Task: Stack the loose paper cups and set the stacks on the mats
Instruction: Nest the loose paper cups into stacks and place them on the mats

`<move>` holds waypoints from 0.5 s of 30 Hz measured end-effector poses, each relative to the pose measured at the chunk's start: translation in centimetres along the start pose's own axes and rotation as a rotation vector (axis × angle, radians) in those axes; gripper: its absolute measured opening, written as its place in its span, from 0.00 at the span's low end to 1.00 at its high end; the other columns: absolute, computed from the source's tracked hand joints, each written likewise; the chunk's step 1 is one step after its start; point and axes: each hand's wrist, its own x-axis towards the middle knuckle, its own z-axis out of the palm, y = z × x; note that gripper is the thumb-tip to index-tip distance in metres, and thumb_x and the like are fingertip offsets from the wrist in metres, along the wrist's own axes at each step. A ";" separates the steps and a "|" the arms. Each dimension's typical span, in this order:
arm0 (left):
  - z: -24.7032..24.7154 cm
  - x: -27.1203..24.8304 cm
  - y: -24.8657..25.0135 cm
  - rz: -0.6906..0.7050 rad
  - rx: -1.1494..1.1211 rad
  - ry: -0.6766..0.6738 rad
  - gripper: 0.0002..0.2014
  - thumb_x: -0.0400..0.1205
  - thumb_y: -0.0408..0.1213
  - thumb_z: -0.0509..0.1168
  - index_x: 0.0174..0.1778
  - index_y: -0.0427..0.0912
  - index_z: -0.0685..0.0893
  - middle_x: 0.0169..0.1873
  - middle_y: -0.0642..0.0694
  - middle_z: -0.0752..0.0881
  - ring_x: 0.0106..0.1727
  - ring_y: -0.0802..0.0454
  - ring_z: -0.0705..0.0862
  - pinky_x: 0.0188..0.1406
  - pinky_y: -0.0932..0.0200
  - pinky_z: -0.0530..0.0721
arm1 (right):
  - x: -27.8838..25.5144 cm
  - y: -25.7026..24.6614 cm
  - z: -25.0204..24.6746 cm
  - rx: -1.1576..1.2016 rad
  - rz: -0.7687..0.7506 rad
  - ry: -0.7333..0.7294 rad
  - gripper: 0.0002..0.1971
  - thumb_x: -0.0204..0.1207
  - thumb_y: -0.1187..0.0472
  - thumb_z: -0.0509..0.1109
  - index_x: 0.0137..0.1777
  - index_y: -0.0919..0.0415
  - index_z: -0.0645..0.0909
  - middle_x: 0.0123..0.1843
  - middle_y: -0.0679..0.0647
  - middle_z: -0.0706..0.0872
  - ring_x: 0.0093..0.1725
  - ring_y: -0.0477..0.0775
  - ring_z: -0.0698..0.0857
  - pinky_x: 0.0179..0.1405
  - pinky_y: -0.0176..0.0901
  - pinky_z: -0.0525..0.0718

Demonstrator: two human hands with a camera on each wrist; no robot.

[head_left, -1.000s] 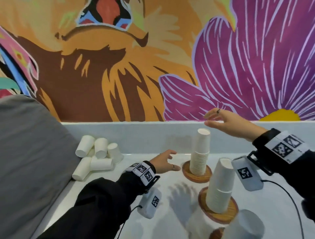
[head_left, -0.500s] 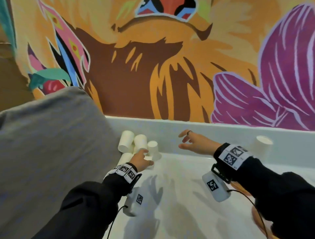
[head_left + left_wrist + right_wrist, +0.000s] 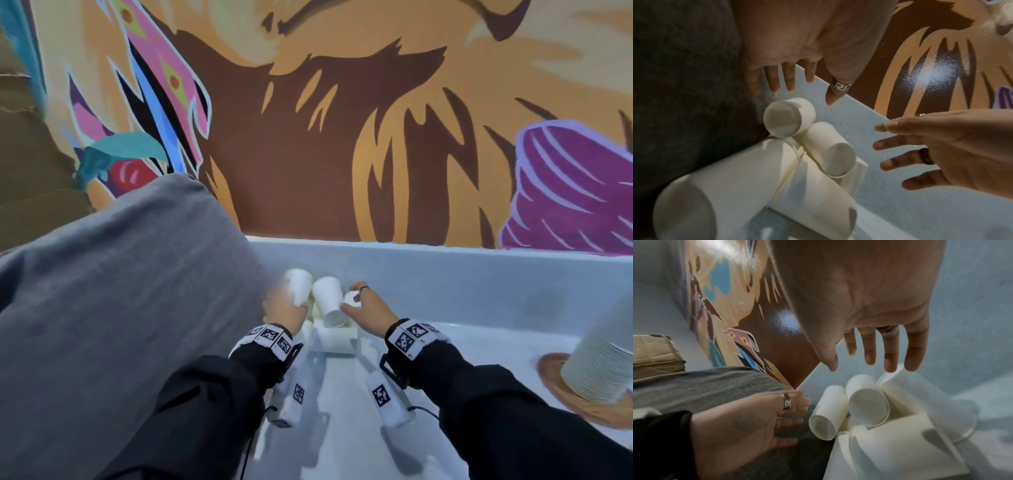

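Several loose white paper cups (image 3: 329, 301) lie in a heap in the back left corner of the white table, against the grey cushion. My left hand (image 3: 284, 306) hovers at the heap's left side, fingers spread straight over the leftmost cup (image 3: 787, 120). My right hand (image 3: 364, 306) reaches in from the right, fingers straight above the cups (image 3: 867, 405), close to the rightmost one. Neither hand holds anything. The left wrist view shows the left hand (image 3: 799, 91) and the right hand (image 3: 920, 154) flanking the heap. A tall cup stack (image 3: 599, 370) stands on a round wooden mat (image 3: 551, 368) at the right edge.
A big grey cushion (image 3: 120, 308) borders the table on the left. A low white ledge (image 3: 445, 267) runs along the back under the painted wall. A cardboard box (image 3: 653, 353) sits beyond the cushion. Bare white tabletop (image 3: 462, 342) lies between the heap and the mat.
Both hands moved left, away from the stacks on the mats, to the heap of loose cups. The view swung left, so most of the stacks left the picture.
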 end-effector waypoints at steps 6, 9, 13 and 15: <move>0.8 2.5 -0.8 0.024 -0.050 -0.044 0.36 0.81 0.37 0.64 0.82 0.49 0.53 0.74 0.37 0.64 0.76 0.37 0.62 0.72 0.49 0.65 | 3.0 -0.3 3.9 0.034 0.041 0.031 0.34 0.79 0.53 0.66 0.80 0.56 0.53 0.76 0.62 0.63 0.70 0.67 0.73 0.72 0.55 0.71; 1.3 3.5 -0.7 0.026 -0.023 -0.081 0.37 0.80 0.36 0.64 0.82 0.48 0.52 0.74 0.36 0.63 0.75 0.36 0.64 0.72 0.49 0.66 | 3.9 -0.3 5.2 0.040 0.069 0.075 0.37 0.77 0.53 0.67 0.81 0.53 0.51 0.75 0.60 0.61 0.64 0.68 0.79 0.66 0.55 0.76; 1.9 4.5 -0.5 0.005 0.001 -0.125 0.38 0.80 0.35 0.65 0.82 0.48 0.50 0.73 0.34 0.63 0.72 0.34 0.69 0.71 0.47 0.68 | 4.5 -0.1 6.1 0.042 0.066 0.131 0.37 0.76 0.56 0.68 0.80 0.52 0.52 0.73 0.57 0.61 0.57 0.67 0.81 0.58 0.52 0.79; 2.2 4.8 -0.5 -0.008 -0.007 -0.132 0.39 0.79 0.35 0.65 0.82 0.48 0.50 0.71 0.32 0.64 0.70 0.33 0.72 0.71 0.46 0.70 | 4.7 0.0 6.3 0.080 0.050 0.151 0.37 0.75 0.59 0.68 0.80 0.50 0.51 0.72 0.57 0.62 0.56 0.67 0.81 0.57 0.51 0.79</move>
